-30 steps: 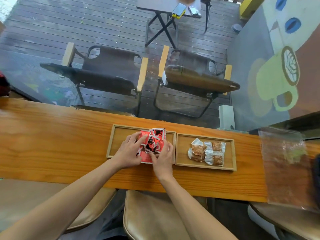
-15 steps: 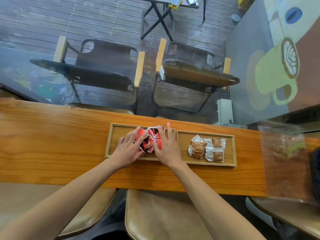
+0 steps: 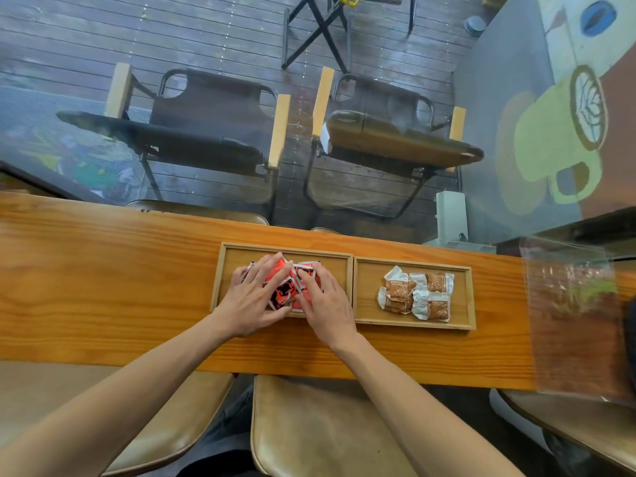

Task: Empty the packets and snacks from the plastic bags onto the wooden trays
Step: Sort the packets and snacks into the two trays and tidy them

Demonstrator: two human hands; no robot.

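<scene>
Two shallow wooden trays sit side by side on the wooden counter. The left tray (image 3: 237,253) holds a pile of red packets (image 3: 284,285). My left hand (image 3: 249,301) and my right hand (image 3: 327,304) lie flat on that pile with fingers spread, pressing from either side and gripping nothing. Much of the pile is hidden under them. The right tray (image 3: 464,297) holds several brown snacks in white wrappers (image 3: 416,292), untouched. A clear plastic bag (image 3: 571,318) lies flat at the counter's right end.
The counter (image 3: 103,287) runs the full width and butts against a glass pane. Behind the glass stand two folding chairs (image 3: 385,139) on dark decking. Tan stool seats (image 3: 320,428) sit below the counter's near edge.
Both hands have gone from holding the red packets bunched up to lying flat over them, spreading the pile inside the left tray. The right tray and the plastic bag are unchanged.
</scene>
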